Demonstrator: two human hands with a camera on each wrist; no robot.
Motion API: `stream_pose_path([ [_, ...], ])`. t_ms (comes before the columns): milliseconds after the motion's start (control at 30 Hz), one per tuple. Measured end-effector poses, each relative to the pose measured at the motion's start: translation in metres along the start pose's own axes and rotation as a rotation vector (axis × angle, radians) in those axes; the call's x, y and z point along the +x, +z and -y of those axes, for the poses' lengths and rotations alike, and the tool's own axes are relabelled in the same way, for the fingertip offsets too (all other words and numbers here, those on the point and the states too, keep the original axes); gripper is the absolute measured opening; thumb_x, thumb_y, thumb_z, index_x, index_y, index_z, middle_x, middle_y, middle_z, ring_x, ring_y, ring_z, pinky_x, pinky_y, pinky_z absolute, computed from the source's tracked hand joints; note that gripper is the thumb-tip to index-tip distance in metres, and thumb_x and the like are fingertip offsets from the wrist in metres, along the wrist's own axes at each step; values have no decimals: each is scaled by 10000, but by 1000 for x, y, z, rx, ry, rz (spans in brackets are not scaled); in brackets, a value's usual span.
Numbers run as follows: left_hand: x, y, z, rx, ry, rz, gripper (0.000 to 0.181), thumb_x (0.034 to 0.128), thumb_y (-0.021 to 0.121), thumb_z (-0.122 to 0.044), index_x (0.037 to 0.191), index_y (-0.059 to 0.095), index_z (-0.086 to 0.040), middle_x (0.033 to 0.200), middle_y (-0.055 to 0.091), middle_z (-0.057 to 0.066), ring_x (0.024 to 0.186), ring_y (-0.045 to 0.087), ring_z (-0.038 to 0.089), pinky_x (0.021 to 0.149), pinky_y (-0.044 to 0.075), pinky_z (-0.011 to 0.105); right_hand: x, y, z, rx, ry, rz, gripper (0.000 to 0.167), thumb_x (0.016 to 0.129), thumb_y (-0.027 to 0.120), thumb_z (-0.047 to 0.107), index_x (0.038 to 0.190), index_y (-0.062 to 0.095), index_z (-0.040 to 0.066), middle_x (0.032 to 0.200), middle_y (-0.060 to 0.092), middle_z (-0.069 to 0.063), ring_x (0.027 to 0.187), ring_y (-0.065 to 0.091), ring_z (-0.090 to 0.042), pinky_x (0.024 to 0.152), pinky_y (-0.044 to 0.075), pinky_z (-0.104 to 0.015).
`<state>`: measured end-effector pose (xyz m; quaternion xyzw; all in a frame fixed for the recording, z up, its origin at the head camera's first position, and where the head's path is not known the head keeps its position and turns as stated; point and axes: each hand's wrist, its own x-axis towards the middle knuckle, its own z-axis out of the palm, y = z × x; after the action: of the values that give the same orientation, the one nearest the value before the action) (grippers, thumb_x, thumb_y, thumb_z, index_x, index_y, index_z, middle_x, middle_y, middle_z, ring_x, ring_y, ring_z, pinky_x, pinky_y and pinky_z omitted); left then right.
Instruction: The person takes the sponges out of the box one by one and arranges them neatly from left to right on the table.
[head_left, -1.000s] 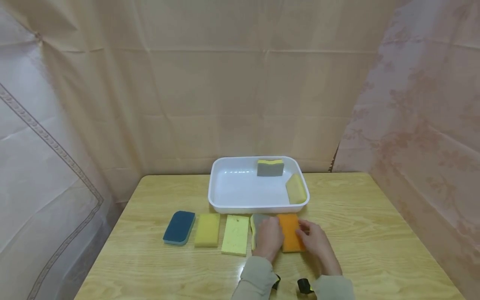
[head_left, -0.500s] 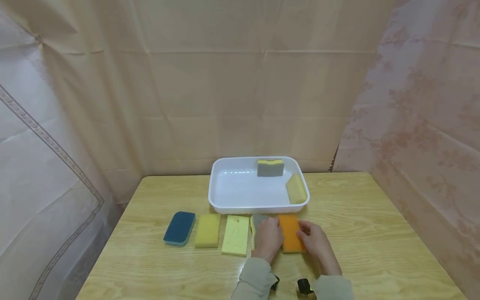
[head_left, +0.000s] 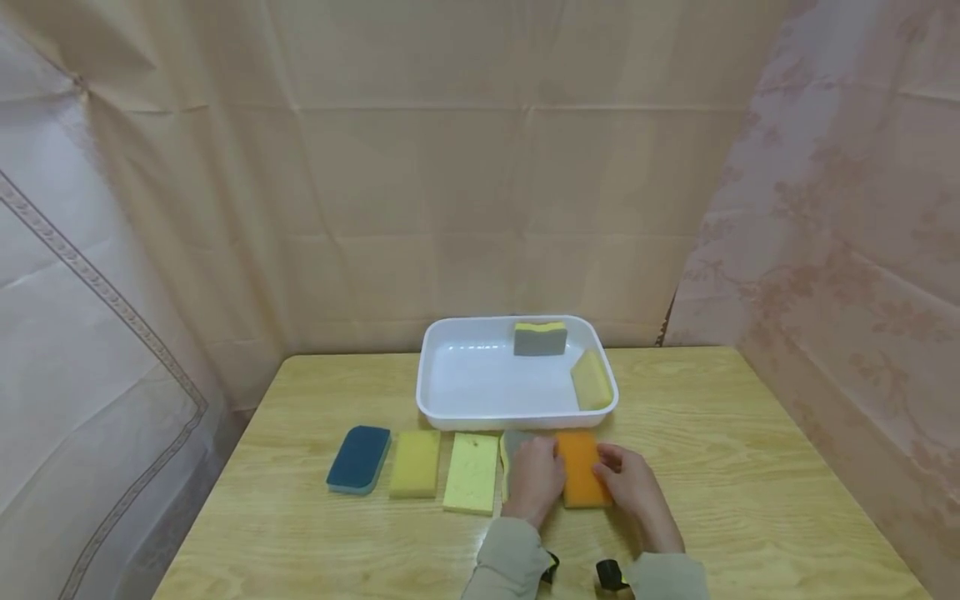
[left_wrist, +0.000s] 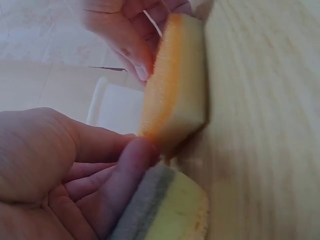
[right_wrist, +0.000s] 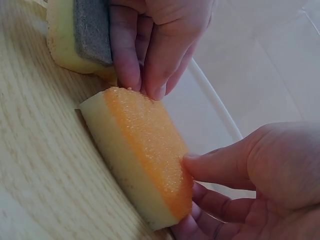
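left hand [head_left: 536, 481] and right hand [head_left: 633, 485] both pinching the orange sponge [head_left: 581, 468], looks like the gripping step, any lift needs even pressure

Both my forearms enter low in the head view, sleeved, skin bare from cuff to fingertips. Left forearm [head_left: 510, 554] slants forward and to my right; right forearm [head_left: 666, 577] slants forward and to my left. Hands roughly level, near each other but apart. Left hand [head_left: 536, 477]: back uppermost, tips of thumb and forefinger close together in a pinch, the other fingers folded in behind, per left wrist view. Right hand [head_left: 633, 485]: turned inward toward the left; right thumb [right_wrist: 220, 162] reaches out nearly straight, right fingers [right_wrist: 220, 206] bent beneath it, pinch wider than the left's.
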<state>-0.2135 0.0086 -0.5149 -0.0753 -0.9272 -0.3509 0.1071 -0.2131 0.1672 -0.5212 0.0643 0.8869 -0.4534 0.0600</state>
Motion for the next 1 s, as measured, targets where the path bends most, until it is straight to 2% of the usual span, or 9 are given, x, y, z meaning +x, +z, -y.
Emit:
stream_pose_path([
  [167, 1, -3, -3, 33, 2, 22, 248, 810, 729, 18, 648, 568, -80, 650, 588, 39, 622, 595, 238, 529, 450, 336, -1, -2, 2, -9, -9, 6, 375, 989, 607, 10, 1333, 559, -129, 1220, 643, -274, 1134, 613, -412, 944, 520, -503],
  [400, 2, -4, -5, 14, 4, 17, 240, 784, 720, 47, 643, 571, -78, 637, 586, 40, 613, 607, 251, 513, 448, 346, -1, -8, 4, -9, 0, 18, 375, 991, 608, 13, 1337, 558, -123, 1220, 645, -275, 1096, 636, -388, 858, 570, -441],
  [567, 2, -5, -6, -4, -2, 14, 244, 778, 702, 55, 631, 565, -82, 616, 560, 16, 598, 576, 222, 512, 426, 332, -4, -14, 7, 13, 8, 39, 379, 1006, 592, 34, 1354, 549, -110, 1210, 646, -257, 1020, 663, -322, 769, 587, -379],
  [667, 3, -8, -7, -29, 14, 13, 247, 784, 700, 62, 636, 560, -77, 594, 517, -5, 582, 527, 185, 505, 399, 308, -6, -21, 12, 2, -52, 37, 373, 1007, 587, 49, 1342, 558, -111, 1199, 650, -254, 984, 676, -319, 759, 587, -396],
  [767, 5, -15, -10, -47, 51, 14, 186, 807, 718, 58, 703, 614, -54, 624, 535, 3, 601, 524, 174, 519, 414, 294, -6, -32, 21, -46, -163, 10, 360, 1000, 601, 59, 1318, 582, -109, 1177, 664, -257, 973, 685, -359, 796, 582, -450],
  [867, 11, -22, -13, -34, 96, 24, 65, 845, 740, 20, 877, 723, -34, 742, 649, 21, 687, 611, 178, 593, 498, 292, -3, -43, 32, -99, -239, -7, 366, 1003, 617, 81, 1323, 589, -95, 1175, 668, -255, 960, 687, -373, 788, 585, -456],
  [1000, 24, -34, -18, 18, 134, 50, 193, 884, 726, -34, 1072, 769, -45, 915, 743, 28, 838, 691, 192, 743, 560, 316, 5, -59, 47, -122, -272, -2, 396, 1008, 616, 94, 1352, 565, -97, 1194, 655, -270, 916, 693, -350, 720, 595, -397],
])
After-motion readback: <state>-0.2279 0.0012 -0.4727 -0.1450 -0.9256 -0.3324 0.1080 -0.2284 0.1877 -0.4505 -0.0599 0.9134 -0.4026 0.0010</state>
